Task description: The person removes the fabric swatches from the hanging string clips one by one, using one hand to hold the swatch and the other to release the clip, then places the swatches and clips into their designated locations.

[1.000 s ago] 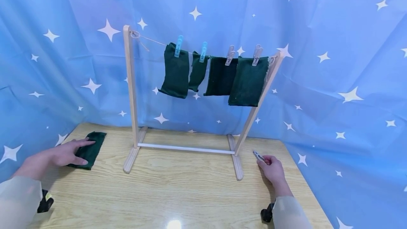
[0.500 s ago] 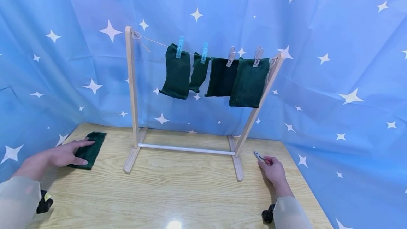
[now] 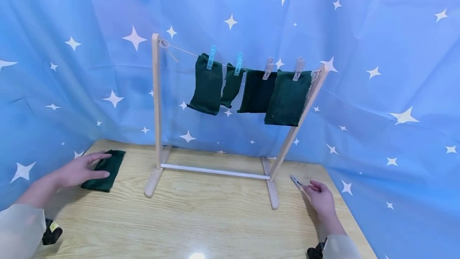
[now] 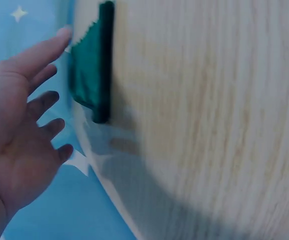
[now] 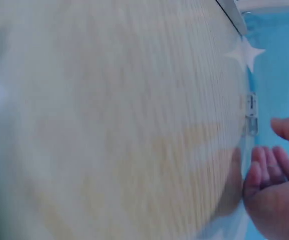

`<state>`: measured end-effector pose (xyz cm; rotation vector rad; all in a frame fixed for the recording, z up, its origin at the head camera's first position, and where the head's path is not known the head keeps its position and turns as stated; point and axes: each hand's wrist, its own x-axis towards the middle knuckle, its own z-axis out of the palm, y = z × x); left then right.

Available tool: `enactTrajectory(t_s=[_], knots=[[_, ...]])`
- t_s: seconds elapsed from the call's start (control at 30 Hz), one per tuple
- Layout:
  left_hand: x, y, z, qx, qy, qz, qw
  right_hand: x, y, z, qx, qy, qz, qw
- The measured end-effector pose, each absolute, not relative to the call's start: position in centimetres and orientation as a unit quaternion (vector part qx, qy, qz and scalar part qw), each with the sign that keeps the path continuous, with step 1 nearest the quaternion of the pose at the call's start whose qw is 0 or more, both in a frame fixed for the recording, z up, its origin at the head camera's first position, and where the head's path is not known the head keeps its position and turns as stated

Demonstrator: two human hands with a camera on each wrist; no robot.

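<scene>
At the table's left end, my left hand (image 3: 80, 170) is held over a dark green cloth (image 3: 114, 169). In the left wrist view its fingers are spread and apart from the cloth (image 4: 89, 70). Near the right edge, my right hand (image 3: 320, 199) is beside a clothespin (image 3: 296, 182) that lies on the table. The right wrist view shows a gap between the thumb and the clothespin (image 5: 252, 114), with the fingers loosely bent and holding nothing. Several green cloths, among them one at the right end (image 3: 287, 99), hang from the line under blue clothespins (image 3: 211, 57) and clear clothespins (image 3: 298, 69).
A wooden rack (image 3: 157, 103) with a string line stands at the back middle of the table (image 3: 215, 215). Its feet (image 3: 154, 181) reach toward the front. A blue star-patterned curtain (image 3: 359, 91) hangs behind and at both sides.
My left hand has lifted off the green cloth, its thumb rising. The right hand has drawn back from the clothespin and its fingers have opened. The head view has shifted slightly.
</scene>
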<state>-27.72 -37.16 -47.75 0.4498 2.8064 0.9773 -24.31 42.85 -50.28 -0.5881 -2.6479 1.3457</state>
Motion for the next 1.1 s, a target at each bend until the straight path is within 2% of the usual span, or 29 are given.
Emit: enactTrajectory(t_s=[0.23,0.43,0.9,1.1], knots=[[-27.1,-33.7,-44.5,0.128,0.928,0.348,-0.033,-23.1,42.6,-47.9,-0.153,-0.881,0.441,0.084],[-26.0,-31.0,-41.6,0.136,0.912,0.379,-0.078,-22.3,40.5,-44.6,-0.112,-0.890,0.430,0.102],[-24.4,-26.5,-38.2,0.145,0.888,0.428,-0.083,-21.6,34.7,-38.4,-0.011,-0.891,0.427,0.151],[-24.0,-24.2,-36.8,0.165,0.870,0.459,-0.073,-21.5,32.3,-36.0,0.034,-0.887,0.436,0.148]])
